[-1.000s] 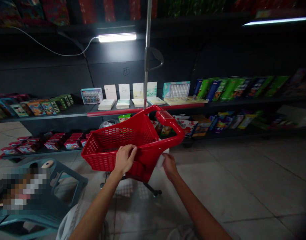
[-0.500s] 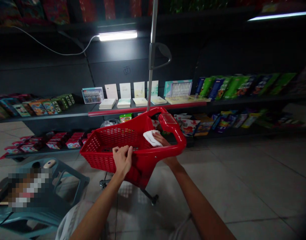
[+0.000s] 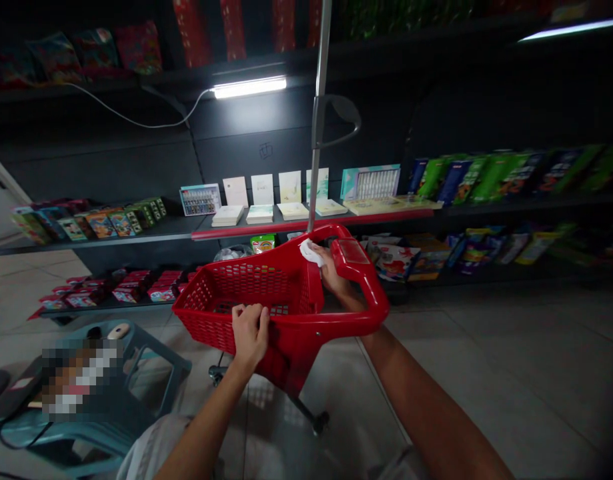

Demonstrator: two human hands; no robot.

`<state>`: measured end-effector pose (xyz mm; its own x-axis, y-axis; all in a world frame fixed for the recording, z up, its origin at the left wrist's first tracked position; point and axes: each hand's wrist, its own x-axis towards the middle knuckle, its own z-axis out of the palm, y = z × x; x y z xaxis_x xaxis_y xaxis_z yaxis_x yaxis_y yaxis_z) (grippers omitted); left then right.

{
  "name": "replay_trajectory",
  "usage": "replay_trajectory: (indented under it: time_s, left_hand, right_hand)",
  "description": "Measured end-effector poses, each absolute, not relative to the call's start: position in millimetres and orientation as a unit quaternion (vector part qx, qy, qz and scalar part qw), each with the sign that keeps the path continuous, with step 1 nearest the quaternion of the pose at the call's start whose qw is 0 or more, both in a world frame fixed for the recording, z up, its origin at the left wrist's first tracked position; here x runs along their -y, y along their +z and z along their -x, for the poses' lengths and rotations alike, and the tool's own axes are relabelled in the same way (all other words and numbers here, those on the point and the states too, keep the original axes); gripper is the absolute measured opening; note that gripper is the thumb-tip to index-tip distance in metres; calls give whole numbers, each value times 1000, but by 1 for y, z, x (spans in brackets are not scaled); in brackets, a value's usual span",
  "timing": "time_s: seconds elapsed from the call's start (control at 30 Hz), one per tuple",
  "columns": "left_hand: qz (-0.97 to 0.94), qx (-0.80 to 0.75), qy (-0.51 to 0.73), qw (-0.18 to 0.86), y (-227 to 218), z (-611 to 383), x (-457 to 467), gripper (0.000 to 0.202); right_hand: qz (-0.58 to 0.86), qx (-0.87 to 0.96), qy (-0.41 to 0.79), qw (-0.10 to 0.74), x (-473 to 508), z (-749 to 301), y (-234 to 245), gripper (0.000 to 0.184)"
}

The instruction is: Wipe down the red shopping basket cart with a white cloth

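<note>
Head view: red cart, gripped at rim by left fingers. White cloth is clasped by right fingers.

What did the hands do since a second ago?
The right hand moved the white cloth from the near side of the red cart, past the near handle bar, to the far side. It still holds the cloth. The left hand stayed on the near rim.
</note>
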<state>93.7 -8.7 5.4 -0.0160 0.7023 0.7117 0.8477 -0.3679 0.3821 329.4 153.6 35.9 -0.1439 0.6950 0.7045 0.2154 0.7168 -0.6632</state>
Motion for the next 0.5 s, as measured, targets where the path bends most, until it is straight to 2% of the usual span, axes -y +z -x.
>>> replay_trajectory:
  time_s: [0.13, 0.33, 0.43, 0.5]
  left_hand:
    - [705, 571, -404, 114, 7, -93, 11, 36]
    - [703, 575, -394, 140, 7, -87, 9, 38]
    - [701, 570, -406, 138, 9, -84, 10, 36]
    - [700, 556, -427, 133, 13, -86, 13, 33]
  right_hand:
    - [291, 741, 204, 569, -116, -336, 18, 40]
    - [269, 726, 338, 536, -26, -353, 12, 29]
    - [340, 642, 439, 529, -3, -372, 8, 30]
    - [425, 525, 485, 556, 2, -393, 4, 31]
